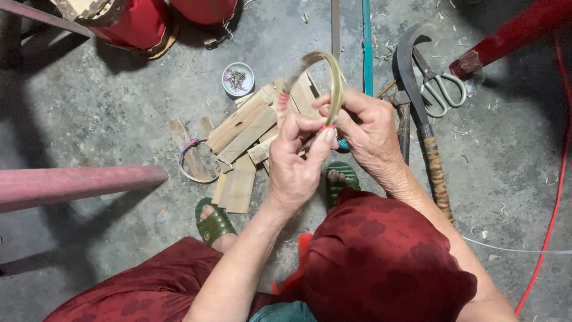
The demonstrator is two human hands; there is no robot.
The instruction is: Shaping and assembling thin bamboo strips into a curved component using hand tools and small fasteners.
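Note:
My left hand (296,160) and my right hand (364,132) meet in front of me, both gripping a thin bamboo strip bent into a loop (329,76). The loop rises above my fingers, and red binding (325,127) shows where its ends cross between my thumbs. Beneath the hands lies a heap of flat bamboo slats (247,134) on the concrete floor. A finished loop with coloured wrapping (192,156) rests to the left of the heap.
A curved sickle with a wrapped handle (424,113), green-handled scissors (442,89) and a small dish of nails (238,79) lie on the floor. A pink beam (77,183) juts in from the left. Red drums (140,24) stand at the top. A red cord (557,179) runs down the right.

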